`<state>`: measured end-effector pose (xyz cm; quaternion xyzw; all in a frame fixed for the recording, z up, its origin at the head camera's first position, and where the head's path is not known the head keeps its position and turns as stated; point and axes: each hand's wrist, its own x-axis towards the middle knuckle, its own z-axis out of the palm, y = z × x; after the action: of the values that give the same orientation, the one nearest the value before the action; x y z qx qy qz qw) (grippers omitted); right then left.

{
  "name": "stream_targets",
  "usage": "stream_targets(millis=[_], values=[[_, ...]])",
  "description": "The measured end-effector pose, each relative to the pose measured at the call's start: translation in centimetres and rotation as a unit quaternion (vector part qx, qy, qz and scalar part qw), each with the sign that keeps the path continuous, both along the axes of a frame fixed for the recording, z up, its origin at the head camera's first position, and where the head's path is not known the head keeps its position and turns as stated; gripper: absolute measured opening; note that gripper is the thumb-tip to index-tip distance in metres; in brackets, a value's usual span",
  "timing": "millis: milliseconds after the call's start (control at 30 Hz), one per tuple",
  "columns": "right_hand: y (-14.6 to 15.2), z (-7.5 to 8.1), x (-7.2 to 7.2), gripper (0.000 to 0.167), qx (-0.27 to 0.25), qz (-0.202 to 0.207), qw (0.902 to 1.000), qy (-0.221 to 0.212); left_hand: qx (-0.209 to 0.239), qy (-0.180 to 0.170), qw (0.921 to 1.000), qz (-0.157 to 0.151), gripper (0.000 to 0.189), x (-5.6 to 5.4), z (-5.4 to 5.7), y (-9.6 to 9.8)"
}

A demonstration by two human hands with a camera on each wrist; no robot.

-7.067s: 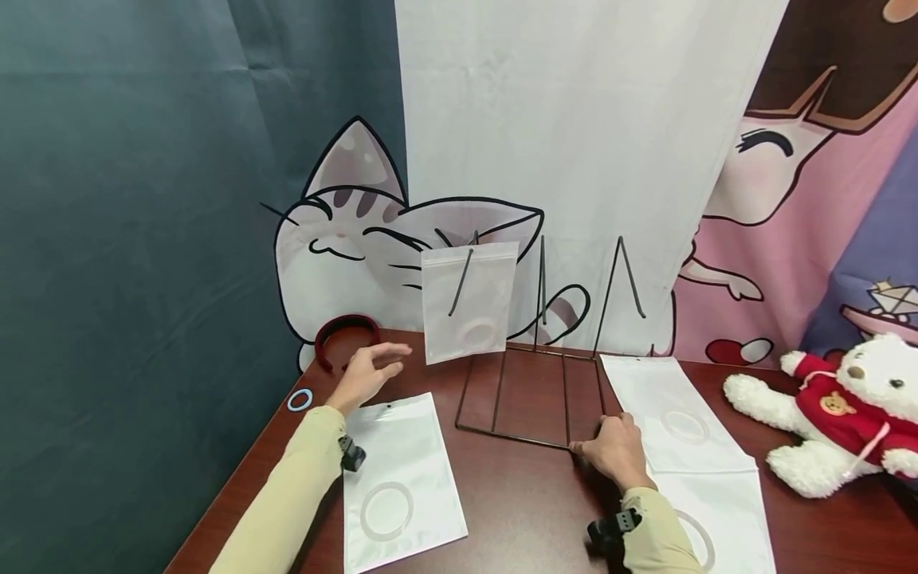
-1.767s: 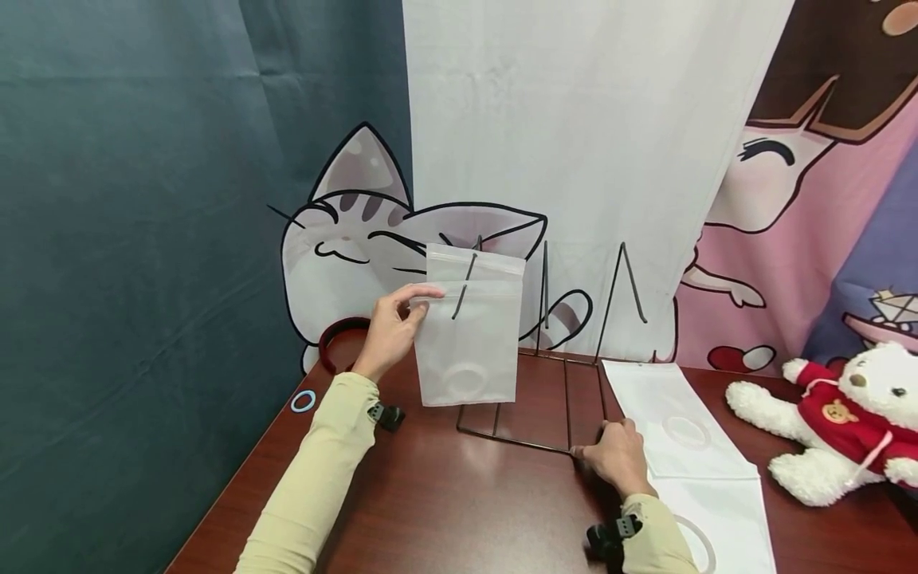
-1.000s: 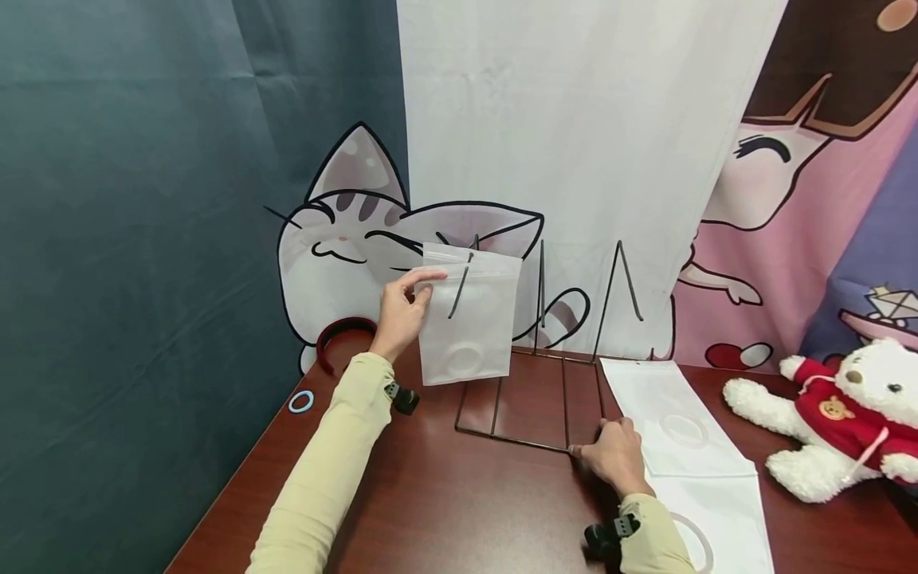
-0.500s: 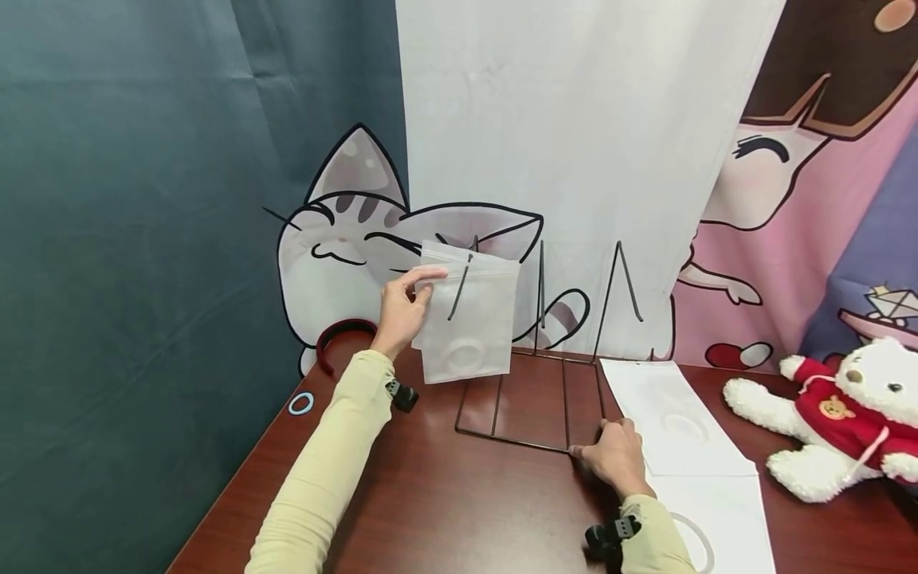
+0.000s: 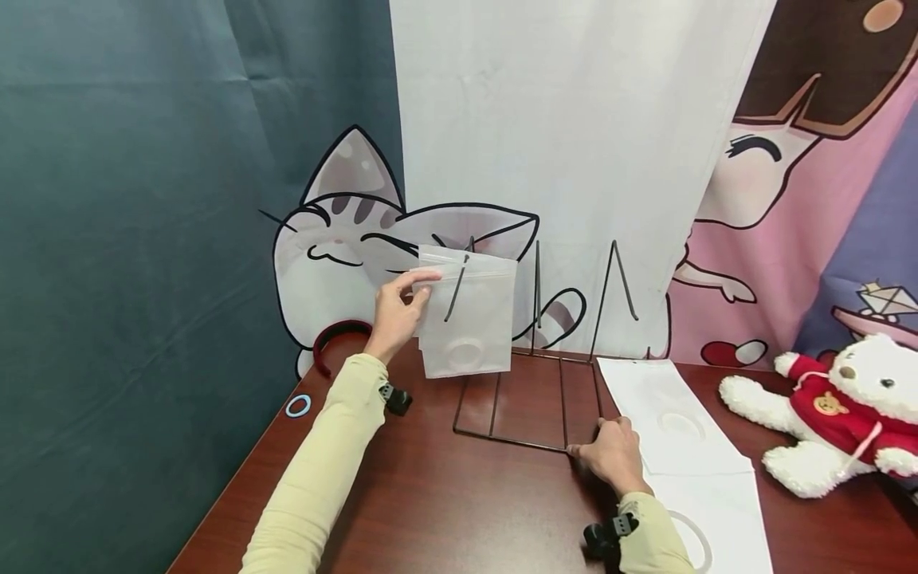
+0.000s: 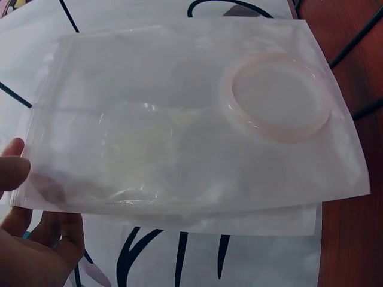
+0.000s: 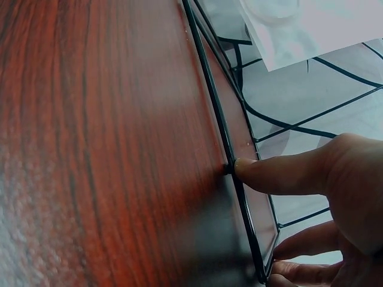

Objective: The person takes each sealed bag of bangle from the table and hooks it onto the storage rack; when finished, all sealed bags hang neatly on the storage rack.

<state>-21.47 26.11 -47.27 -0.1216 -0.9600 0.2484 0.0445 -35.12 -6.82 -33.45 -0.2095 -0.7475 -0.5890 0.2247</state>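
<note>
Raised off the table point(image 5: 430, 494), the front bag point(image 5: 469, 323) hangs, long axis upright, below the left hand point(image 5: 397, 313) pinching it at the rack's point(image 5: 562, 399) leftmost prong point(image 5: 455, 296); the right hand point(image 5: 613, 454) grips the rack.

The head view looks forward and down, sharing the pouch point(image 5: 476, 311) with left wrist's close-up, the rack point(image 5: 534, 351) with right wrist's.

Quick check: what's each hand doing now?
Left hand: closed, pinching the front white bag.
Right hand: closed, holding the wire rack near its front corner.
</note>
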Motion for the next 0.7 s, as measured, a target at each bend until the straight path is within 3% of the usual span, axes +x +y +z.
stream_targets(millis=[200, 433, 567, 700], values=[[0.0, 0.2, 0.1, 0.076, 0.0, -0.001, 1.0, -0.002, 0.009, -0.014, 0.9998, -0.006, 0.024, 0.5, -0.5, -0.9], [0.1, 0.1, 0.1, 0.073, 0.0, 0.001, 1.0, -0.001, -0.01, 0.009, 0.9998, 0.012, 0.022, 1.2, -1.5, -2.0], [0.1, 0.1, 0.0, 0.075, -0.001, 0.001, 1.0, -0.002, -0.025, 0.008, 0.9988, 0.041, 0.02, 2.0, -2.7, -2.7], [0.1, 0.1, -0.1, 0.079, -0.008, 0.001, 1.0, -0.005, -0.046, -0.026, 0.9954, 0.081, 0.021, 2.8, -4.7, -3.8]])
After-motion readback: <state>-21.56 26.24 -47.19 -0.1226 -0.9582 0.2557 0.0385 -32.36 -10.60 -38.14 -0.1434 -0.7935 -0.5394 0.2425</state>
